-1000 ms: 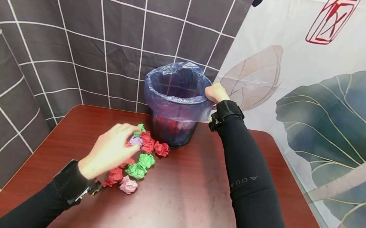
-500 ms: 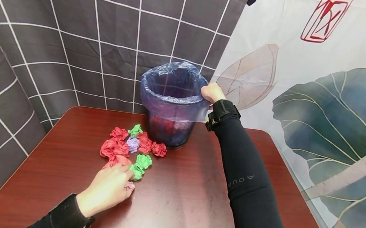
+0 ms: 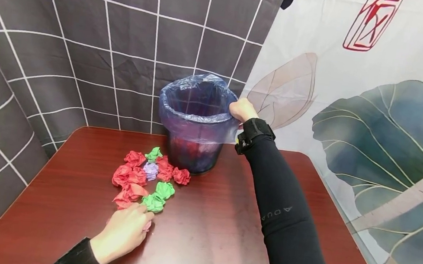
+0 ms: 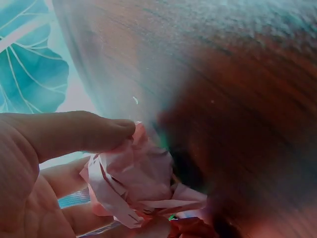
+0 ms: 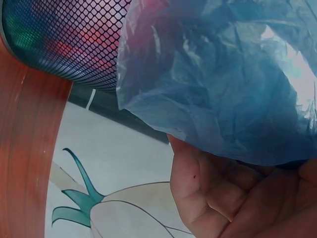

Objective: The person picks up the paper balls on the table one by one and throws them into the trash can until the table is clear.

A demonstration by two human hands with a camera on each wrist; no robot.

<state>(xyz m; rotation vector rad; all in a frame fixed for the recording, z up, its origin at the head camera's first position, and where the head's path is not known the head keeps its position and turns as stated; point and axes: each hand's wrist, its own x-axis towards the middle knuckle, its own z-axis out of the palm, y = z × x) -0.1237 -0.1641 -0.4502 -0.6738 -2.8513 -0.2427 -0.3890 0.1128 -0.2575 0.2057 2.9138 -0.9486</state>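
My left hand (image 3: 124,232) is low over the table at the near end of a cluster of crumpled paper balls. Its thumb and fingers hold a pink crumpled paper ball (image 4: 133,173), mostly covered by the hand in the head view. Just beyond the fingers lie red paper balls (image 3: 131,193) and green paper balls (image 3: 153,203). At the back of the table stands a dark mesh wastebasket (image 3: 194,154), lined with a translucent blue plastic bag (image 3: 192,125). My right hand (image 3: 243,110) grips its right rim over the folded bag, curled fingers partly hidden by the plastic in the right wrist view.
More red balls (image 3: 130,176), a purple paper ball (image 3: 150,171) and a small green ball (image 3: 153,154) lie left of the basket. Colours show through its mesh (image 5: 84,44). A grey checked cloth (image 3: 126,52) hangs behind the brown table (image 3: 199,235).
My left hand has come back toward me from above the cluster, dropped to the pink paper ball and closed on it. The right hand has kept its grip on the rim.
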